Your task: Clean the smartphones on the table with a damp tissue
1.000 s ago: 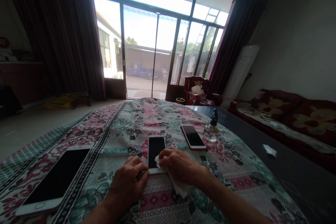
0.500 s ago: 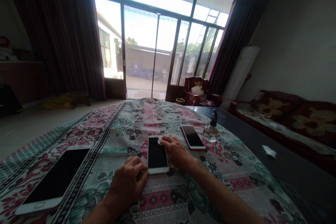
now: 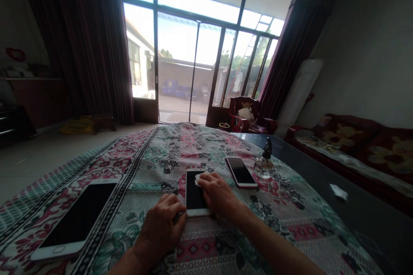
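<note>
A white-framed smartphone (image 3: 193, 195) with a dark screen lies flat on the patterned cloth between my hands. My right hand (image 3: 219, 193) reaches over its right side, fingers closed on a crumpled white tissue (image 3: 200, 177) pressed to the upper part of the screen. At the phone's lower left corner, my left hand (image 3: 164, 221) has its fingers curled, with thumb and fingertips gripping the edge. Beyond my right hand lies a second phone (image 3: 241, 172), white with a reddish edge. A larger white phone (image 3: 77, 217) rests to the left of my left hand.
A clear glass bottle with a black spray top (image 3: 265, 161) stands behind the second phone. The floral tablecloth (image 3: 206, 234) covers a dark table (image 3: 290, 144), where another white crumpled piece (image 3: 338, 192) lies at right. Beyond are a sofa (image 3: 361, 137), an armchair (image 3: 247, 114) and glass doors.
My right hand has slid the tissue slightly down the screen. My left hand stays at the phone's corner. The whole view has shifted a little.
</note>
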Action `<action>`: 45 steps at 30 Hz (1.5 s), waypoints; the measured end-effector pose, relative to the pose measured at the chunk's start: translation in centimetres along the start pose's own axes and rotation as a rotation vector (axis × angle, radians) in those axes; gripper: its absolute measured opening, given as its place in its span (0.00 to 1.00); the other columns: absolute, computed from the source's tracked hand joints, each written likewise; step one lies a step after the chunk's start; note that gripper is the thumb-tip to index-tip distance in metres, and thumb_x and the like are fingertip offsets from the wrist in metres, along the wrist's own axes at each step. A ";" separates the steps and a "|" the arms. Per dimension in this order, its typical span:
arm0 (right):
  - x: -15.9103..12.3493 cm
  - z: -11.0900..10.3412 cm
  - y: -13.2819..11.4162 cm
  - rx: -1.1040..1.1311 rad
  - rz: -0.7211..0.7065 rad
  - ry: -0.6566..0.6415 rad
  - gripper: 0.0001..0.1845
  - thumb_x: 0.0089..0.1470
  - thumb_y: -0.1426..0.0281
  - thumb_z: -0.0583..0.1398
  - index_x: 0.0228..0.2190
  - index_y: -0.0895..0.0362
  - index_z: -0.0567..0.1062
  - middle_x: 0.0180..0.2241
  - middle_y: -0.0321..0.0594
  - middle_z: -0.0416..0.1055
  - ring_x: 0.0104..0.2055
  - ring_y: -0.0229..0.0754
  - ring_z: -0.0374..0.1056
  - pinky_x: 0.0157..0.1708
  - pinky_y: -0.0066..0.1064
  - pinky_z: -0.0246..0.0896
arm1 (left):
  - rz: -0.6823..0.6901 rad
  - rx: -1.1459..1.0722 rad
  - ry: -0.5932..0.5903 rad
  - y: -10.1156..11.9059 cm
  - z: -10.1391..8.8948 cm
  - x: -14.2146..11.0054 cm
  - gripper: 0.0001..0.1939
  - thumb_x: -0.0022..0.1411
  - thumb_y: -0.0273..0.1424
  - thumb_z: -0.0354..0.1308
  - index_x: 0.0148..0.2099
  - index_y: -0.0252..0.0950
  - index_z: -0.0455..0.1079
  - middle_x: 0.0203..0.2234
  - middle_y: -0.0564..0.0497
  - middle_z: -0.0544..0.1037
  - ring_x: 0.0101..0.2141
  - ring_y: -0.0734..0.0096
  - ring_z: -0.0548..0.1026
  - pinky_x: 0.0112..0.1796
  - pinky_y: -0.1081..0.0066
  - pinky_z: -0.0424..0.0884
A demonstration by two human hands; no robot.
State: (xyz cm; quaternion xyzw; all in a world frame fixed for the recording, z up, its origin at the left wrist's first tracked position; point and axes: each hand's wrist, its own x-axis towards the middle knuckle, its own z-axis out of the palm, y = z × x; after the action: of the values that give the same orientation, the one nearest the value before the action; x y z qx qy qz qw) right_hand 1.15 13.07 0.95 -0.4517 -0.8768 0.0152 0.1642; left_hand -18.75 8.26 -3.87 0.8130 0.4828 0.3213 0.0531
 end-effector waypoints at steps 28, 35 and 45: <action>2.7 1.2 0.0 -0.106 0.119 0.009 0.18 0.55 0.77 0.52 0.45 0.54 0.74 0.48 0.42 0.72 0.48 0.47 0.60 0.47 0.36 0.53 | 0.019 0.028 -0.002 0.0 -0.1 0.0 0.09 0.62 0.26 0.53 0.35 0.39 0.74 0.31 0.50 0.74 0.37 0.66 0.73 0.38 0.68 0.70; 3.6 1.7 -1.1 -0.082 -0.001 -0.034 0.18 0.57 0.74 0.53 0.48 0.52 0.72 0.55 0.40 0.67 0.50 0.48 0.59 0.48 0.40 0.50 | 0.044 0.041 0.026 0.0 0.0 0.0 0.09 0.61 0.26 0.53 0.34 0.40 0.75 0.30 0.51 0.74 0.36 0.67 0.73 0.37 0.68 0.70; 1.1 0.1 -2.6 0.070 -0.229 -0.236 0.08 0.50 0.78 0.59 0.29 0.53 0.75 0.33 0.32 0.73 0.34 0.37 0.61 0.39 0.29 0.53 | 0.047 0.048 -0.007 -0.2 0.1 0.0 0.12 0.63 0.25 0.51 0.31 0.39 0.72 0.29 0.50 0.73 0.36 0.65 0.72 0.37 0.67 0.69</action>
State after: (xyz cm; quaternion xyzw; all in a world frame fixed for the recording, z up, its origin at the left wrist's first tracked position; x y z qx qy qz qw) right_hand -1.54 12.46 1.57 -0.3377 -0.9347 0.0799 0.0767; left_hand -18.85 8.36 -4.07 0.8262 0.4710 0.3080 0.0279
